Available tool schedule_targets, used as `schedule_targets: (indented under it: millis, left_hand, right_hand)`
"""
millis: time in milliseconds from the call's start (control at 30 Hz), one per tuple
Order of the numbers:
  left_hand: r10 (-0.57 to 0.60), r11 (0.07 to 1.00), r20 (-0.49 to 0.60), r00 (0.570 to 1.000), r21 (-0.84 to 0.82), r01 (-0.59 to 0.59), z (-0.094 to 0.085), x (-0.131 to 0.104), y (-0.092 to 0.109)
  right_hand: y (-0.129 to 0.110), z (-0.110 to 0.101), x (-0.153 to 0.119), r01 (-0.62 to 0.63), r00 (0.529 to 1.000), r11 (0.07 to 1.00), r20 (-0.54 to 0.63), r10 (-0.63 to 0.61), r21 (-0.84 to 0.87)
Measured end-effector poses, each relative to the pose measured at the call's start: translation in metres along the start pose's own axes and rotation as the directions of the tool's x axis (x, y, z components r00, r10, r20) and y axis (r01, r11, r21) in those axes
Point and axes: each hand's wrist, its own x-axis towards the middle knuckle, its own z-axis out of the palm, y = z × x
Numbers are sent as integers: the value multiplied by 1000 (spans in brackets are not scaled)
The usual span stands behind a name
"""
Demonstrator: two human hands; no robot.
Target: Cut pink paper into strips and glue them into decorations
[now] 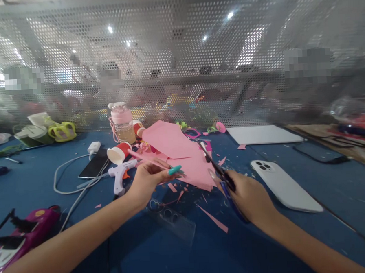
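Between the thumb and fingers of my left hand [151, 179] is a narrow pink paper strip [145, 158], pointing up to the left. My right hand [249, 196] is closed round the dark blue handles of a pair of scissors [223, 179], whose dark blades reach up and left. Past both hands lie pink paper sheets [173, 139], stacked unevenly on the blue table [189, 266]. Small pink offcuts [213, 217] are scattered below the sheets. A clear plastic stencil ruler [175, 224] lies flat in front of my hands.
Left of the paper are a white glue gun [119, 176], a red-and-white paper cup [119, 152], a pink-lidded bottle [122, 123] and a black phone [94, 163] with a cable. A white phone [286, 186] lies right. A perforated metal screen [178, 63] stands behind.
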Motion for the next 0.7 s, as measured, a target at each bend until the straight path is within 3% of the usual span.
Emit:
schedule_targets:
  millis: [133,300,400,533,633,700]
  left_hand:
    - [-54,999,44,998,-1,54,-3,0,-10]
    - [-164,986,108,981,-11,166,-2,-5,-22]
    - [-165,986,177,970,25,164,1,-8,-20]
    - [-124,991,217,968,80,109,6,-8,-5]
    - [-63,994,221,973,104,41,8,-8,13]
    - [5,995,199,980,100,-25,9,-9,25]
  right_hand:
    - [4,-1,10,-167,980,960,71,187,-225]
    - [20,11,15,-162,986,956,-10,165,-245]
    - [30,20,16,-86,984,950,-172,34,-301]
    - [25,25,17,44,940,941,-306,-153,-335]
    - [4,28,19,307,895,936,-283,-345,-171]
    - [-20,33,20,466,853,885,-275,-444,14]
